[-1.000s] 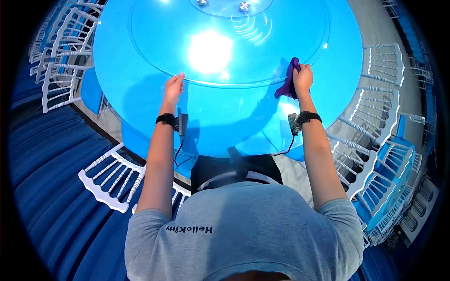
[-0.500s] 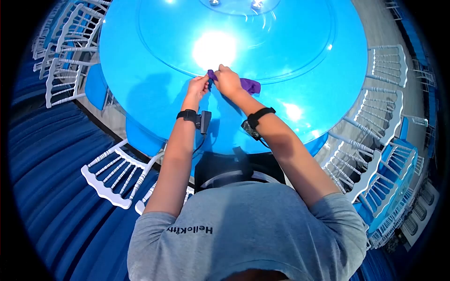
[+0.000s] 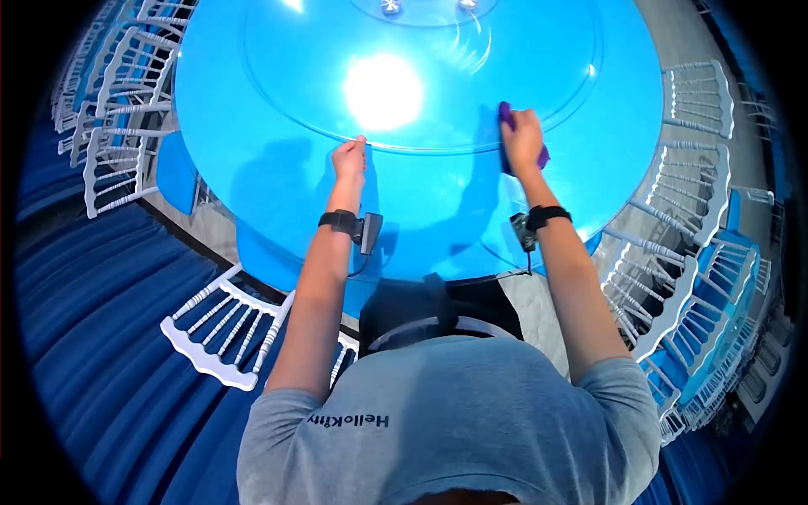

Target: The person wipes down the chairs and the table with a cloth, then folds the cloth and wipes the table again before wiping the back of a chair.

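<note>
My right hand (image 3: pixel 525 141) is closed around a purple cloth (image 3: pixel 506 118), parts of which stick out above and below the fingers, at the right part of the round blue table (image 3: pixel 421 206). My left hand (image 3: pixel 349 160) has its fingers pinched at the near edge of the clear round turntable (image 3: pixel 438 152). Whether anything small is between those fingers cannot be made out. A bright glare lies on the glass just beyond my left hand.
White chairs stand around the table, at the left (image 3: pixel 126 160), near left (image 3: pixel 220 332) and right (image 3: pixel 699 194). Blue pleated fabric (image 3: pixel 101 311) covers the lower left. Small shiny objects (image 3: pixel 391 7) sit at the turntable's centre.
My right hand has moved well to the right with the purple cloth, away from my left hand. My left hand has let go of the cloth and stays near its earlier place.
</note>
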`<move>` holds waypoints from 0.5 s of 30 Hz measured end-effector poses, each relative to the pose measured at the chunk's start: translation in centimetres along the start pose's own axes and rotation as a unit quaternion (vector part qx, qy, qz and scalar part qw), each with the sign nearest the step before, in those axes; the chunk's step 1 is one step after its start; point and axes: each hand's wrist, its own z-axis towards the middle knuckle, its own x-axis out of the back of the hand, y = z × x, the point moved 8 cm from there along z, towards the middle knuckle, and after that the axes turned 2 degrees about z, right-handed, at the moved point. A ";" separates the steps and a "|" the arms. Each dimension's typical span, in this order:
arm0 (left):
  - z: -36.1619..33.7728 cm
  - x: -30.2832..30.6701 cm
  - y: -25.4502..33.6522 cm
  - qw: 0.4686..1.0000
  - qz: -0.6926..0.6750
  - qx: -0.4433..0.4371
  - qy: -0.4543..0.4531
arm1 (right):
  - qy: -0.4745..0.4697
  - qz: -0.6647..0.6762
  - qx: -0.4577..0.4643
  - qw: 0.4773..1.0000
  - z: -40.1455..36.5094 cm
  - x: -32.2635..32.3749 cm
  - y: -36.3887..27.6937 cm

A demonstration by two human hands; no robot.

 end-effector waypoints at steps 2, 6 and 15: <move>0.0 -0.6 -0.9 0.999 -0.019 0.012 -0.031 | -0.042 0.048 0.018 0.998 -1.1 -1.7 -4.6; -0.5 -0.9 -0.6 0.999 0.000 0.025 -0.047 | -0.143 0.112 0.070 0.981 -3.7 -6.4 -12.6; 1.7 3.4 1.3 0.996 0.035 0.006 -0.076 | -0.135 0.085 0.087 0.983 -4.6 -4.9 -10.1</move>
